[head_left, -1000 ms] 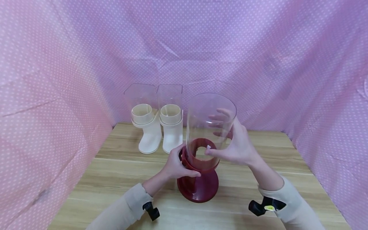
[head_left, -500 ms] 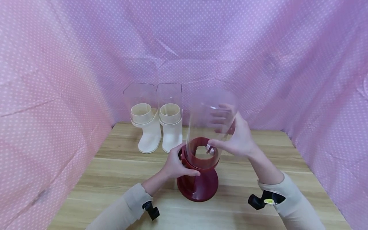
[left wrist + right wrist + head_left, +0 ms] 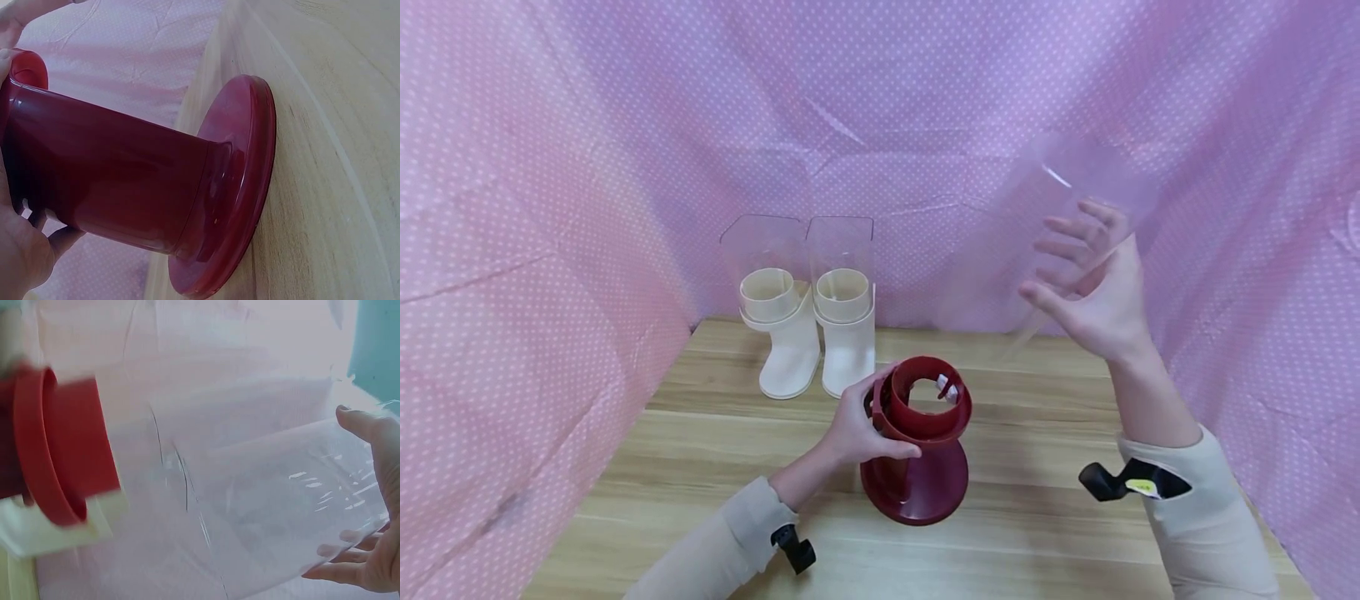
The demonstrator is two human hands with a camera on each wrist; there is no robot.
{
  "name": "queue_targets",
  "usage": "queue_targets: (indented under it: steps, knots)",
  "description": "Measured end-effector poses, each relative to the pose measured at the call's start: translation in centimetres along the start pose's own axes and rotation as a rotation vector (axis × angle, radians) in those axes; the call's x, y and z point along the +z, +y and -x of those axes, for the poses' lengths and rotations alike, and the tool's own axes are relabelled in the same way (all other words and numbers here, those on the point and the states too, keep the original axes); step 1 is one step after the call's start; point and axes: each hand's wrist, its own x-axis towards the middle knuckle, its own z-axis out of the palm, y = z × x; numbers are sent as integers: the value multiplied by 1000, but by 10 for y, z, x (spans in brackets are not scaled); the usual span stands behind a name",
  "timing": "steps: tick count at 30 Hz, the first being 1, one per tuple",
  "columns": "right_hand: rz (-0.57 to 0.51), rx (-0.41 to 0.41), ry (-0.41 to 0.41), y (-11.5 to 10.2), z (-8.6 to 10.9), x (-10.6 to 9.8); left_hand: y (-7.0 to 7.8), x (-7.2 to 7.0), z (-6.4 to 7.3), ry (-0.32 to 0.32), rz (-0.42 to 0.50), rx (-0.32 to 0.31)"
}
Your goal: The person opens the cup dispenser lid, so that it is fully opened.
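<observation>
Red stand (image 3: 112,169), left grip (image 3: 25,256) around its upper part, round base (image 3: 244,187) on wooden table (image 3: 331,162)

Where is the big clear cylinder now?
In the head view, the clear cylinder is tilted in midair in the right hand, up and right of the red stand and apart from it.

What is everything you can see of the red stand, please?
The red stand is glossy and looks like plastic. A smooth column rises from a round base to a collar around an open ring with a small white piece inside. It stands upright on the wooden table, gripped near the top by the left hand.
</observation>
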Motion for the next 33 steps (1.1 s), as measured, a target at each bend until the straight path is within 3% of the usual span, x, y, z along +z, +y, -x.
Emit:
queue_targets:
  steps: [5,9,12,33]
  knots:
    - [282,77,79,12,-7,-13,1,-1,1,-6,1,-3]
    - [477,156,78,31,-8,-20,1,0,2,-11,-1,-6]
    - [555,189,65,45,-8,-23,0,0,2,-12,0,-3]
    - [626,291,7,117,11,-36,-2,2,4,-13,-8,-12]
